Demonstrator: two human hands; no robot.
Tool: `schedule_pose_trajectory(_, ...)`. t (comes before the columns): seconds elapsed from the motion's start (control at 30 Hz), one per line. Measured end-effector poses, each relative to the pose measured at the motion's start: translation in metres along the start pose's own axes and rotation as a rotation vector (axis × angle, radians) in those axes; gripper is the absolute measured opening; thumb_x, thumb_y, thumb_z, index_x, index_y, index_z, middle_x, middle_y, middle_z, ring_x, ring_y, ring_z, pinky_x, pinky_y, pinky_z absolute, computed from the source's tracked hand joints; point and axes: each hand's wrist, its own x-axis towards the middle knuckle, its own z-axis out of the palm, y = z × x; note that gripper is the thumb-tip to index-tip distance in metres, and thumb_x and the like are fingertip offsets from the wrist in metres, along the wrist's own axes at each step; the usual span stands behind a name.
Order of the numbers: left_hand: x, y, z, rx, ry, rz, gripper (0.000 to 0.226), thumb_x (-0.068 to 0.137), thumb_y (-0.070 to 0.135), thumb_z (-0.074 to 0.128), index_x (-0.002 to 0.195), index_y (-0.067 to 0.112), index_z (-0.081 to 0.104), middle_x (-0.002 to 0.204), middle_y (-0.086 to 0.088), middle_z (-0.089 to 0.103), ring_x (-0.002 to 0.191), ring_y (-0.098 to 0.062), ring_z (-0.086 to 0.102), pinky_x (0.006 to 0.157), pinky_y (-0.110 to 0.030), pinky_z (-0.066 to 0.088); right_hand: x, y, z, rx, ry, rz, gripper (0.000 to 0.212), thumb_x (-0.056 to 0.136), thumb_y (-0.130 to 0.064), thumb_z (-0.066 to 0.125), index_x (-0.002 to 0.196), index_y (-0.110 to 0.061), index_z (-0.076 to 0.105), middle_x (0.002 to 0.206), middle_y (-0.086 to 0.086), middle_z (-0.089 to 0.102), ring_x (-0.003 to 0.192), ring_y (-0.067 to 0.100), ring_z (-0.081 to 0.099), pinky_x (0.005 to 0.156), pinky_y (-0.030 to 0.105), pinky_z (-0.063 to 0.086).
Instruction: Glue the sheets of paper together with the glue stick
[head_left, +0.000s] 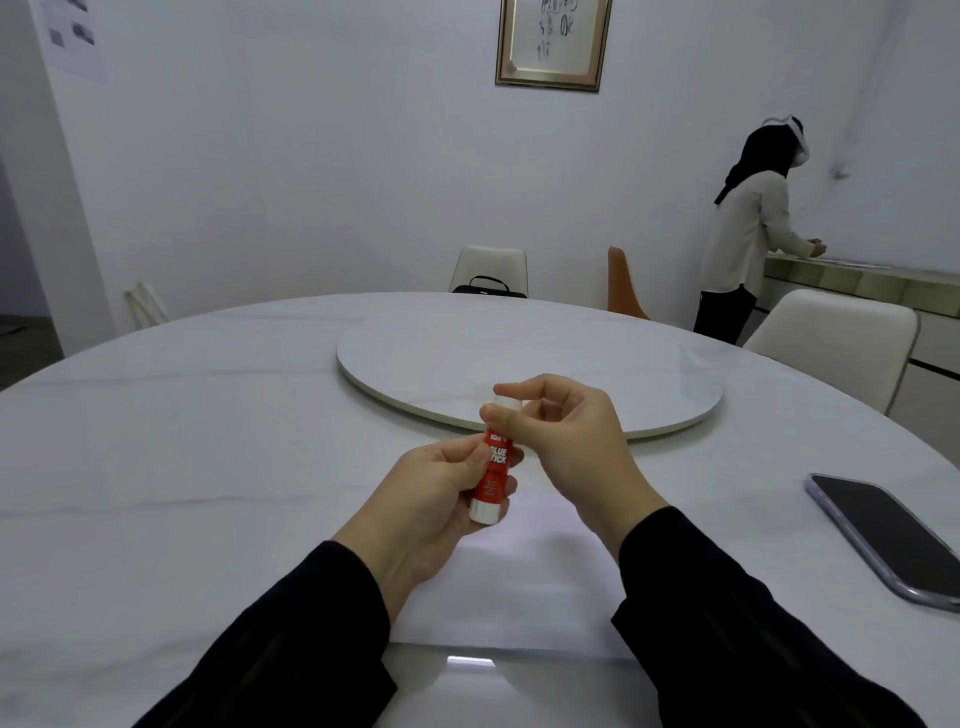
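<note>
A red and white glue stick (493, 470) is held upright above the table, tilted slightly to the right. My left hand (436, 504) grips its red body and white base. My right hand (566, 436) pinches the white cap at the stick's top between thumb and forefinger. White sheets of paper (524, 577) lie flat on the table under both hands, partly hidden by my wrists and dark sleeves.
A round white marble table (182, 467) carries a raised turntable (530, 364) at its middle. A phone (888, 535) lies face up at the right. Chairs stand behind the table, and a person (748, 234) stands at a counter at the far right.
</note>
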Motion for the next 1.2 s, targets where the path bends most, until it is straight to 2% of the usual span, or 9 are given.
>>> schedule_pose_trajectory(0.07, 0.000, 0.001, -0.001, -0.007, -0.038, 0.014, 0.022, 0.092, 0.010, 0.050, 0.090, 0.008, 0.072, 0.082, -0.004, 0.076, 0.065, -0.015, 0.068, 0.063, -0.030, 0.057, -0.002, -0.003, -0.001, -0.037, -0.020, -0.030, 0.014, 0.077, -0.014, 0.077, 0.090, -0.014, 0.071, 0.053, -0.012, 0.059, 0.049, -0.003, 0.059, 0.053, 0.008, 0.046)
schedule_pose_trajectory(0.17, 0.003, -0.001, 0.003, 0.008, -0.084, 0.062, 0.024, 0.092, 0.013, 0.050, 0.104, 0.008, 0.070, 0.098, -0.007, 0.074, 0.087, -0.020, 0.070, 0.074, -0.028, 0.056, -0.004, -0.004, -0.004, -0.053, -0.087, -0.053, 0.021, 0.079, -0.011, 0.074, 0.094, -0.025, 0.071, 0.082, 0.009, 0.066, 0.064, -0.001, 0.061, 0.057, 0.014, 0.049)
schedule_pose_trajectory(0.27, 0.005, -0.001, 0.002, 0.116, -0.045, 0.129, 0.025, 0.092, 0.020, 0.051, 0.110, 0.012, 0.068, 0.105, -0.005, 0.072, 0.098, -0.016, 0.067, 0.079, -0.024, 0.053, -0.001, -0.003, -0.006, -0.036, -0.014, -0.089, 0.027, 0.076, -0.009, 0.076, 0.093, -0.030, 0.072, 0.085, 0.011, 0.069, 0.070, 0.004, 0.064, 0.061, 0.017, 0.051)
schedule_pose_trajectory(0.43, 0.010, 0.002, -0.015, 0.409, 0.393, 0.189, 0.015, 0.092, 0.027, 0.055, 0.094, 0.018, 0.066, 0.086, 0.007, 0.071, 0.079, -0.012, 0.063, 0.067, -0.024, 0.046, 0.013, 0.013, -0.006, 0.013, 0.176, -0.064, 0.038, 0.074, -0.010, 0.078, 0.101, -0.034, 0.066, 0.078, -0.003, 0.067, 0.068, 0.003, 0.065, 0.067, 0.016, 0.054)
schedule_pose_trajectory(0.53, 0.012, 0.002, -0.025, 0.632, 0.535, 0.226, 0.012, 0.089, 0.021, 0.054, 0.082, 0.020, 0.064, 0.078, 0.008, 0.066, 0.071, -0.009, 0.057, 0.057, -0.023, 0.040, 0.021, 0.029, 0.000, -0.085, 0.223, -0.003, 0.041, 0.072, -0.010, 0.080, 0.103, -0.030, 0.063, 0.085, -0.005, 0.064, 0.076, 0.009, 0.063, 0.078, 0.027, 0.056)
schedule_pose_trajectory(0.77, 0.016, -0.003, -0.033, 0.781, 0.542, 0.155, 0.012, 0.084, 0.017, 0.054, 0.078, 0.017, 0.064, 0.075, 0.008, 0.063, 0.070, -0.009, 0.056, 0.060, -0.024, 0.043, 0.025, 0.055, 0.002, -0.171, 0.164, 0.028, 0.036, 0.068, -0.010, 0.082, 0.088, -0.033, 0.063, 0.079, -0.007, 0.065, 0.060, -0.006, 0.059, 0.062, 0.010, 0.050)
schedule_pose_trajectory(0.97, 0.015, -0.004, -0.033, 0.811, 0.539, 0.166, 0.011, 0.084, 0.018, 0.054, 0.081, 0.017, 0.064, 0.078, 0.006, 0.065, 0.072, -0.011, 0.056, 0.065, -0.025, 0.043, 0.025, 0.064, 0.005, -0.142, 0.156, 0.003, 0.041, 0.068, -0.010, 0.082, 0.098, -0.028, 0.062, 0.078, -0.011, 0.063, 0.060, -0.006, 0.061, 0.063, 0.011, 0.049)
schedule_pose_trajectory(1.1, 0.014, -0.007, -0.034, 0.833, 0.531, 0.182, 0.011, 0.084, 0.018, 0.054, 0.082, 0.016, 0.064, 0.077, 0.006, 0.064, 0.074, -0.011, 0.057, 0.059, -0.020, 0.041, 0.023, 0.070, 0.006, -0.173, 0.132, -0.010, 0.042, 0.065, -0.006, 0.083, 0.091, -0.031, 0.060, 0.080, -0.008, 0.063, 0.060, -0.007, 0.059, 0.059, 0.009, 0.047)
schedule_pose_trajectory(1.2, 0.013, -0.004, -0.032, 0.844, 0.554, 0.219, 0.010, 0.084, 0.018, 0.054, 0.083, 0.017, 0.064, 0.077, 0.008, 0.064, 0.077, -0.012, 0.058, 0.058, -0.015, 0.039, 0.021, 0.067, 0.006, -0.127, 0.142, 0.019, 0.055, 0.061, -0.006, 0.086, 0.101, -0.030, 0.056, 0.090, -0.003, 0.063, 0.075, 0.006, 0.064, 0.061, 0.015, 0.052)
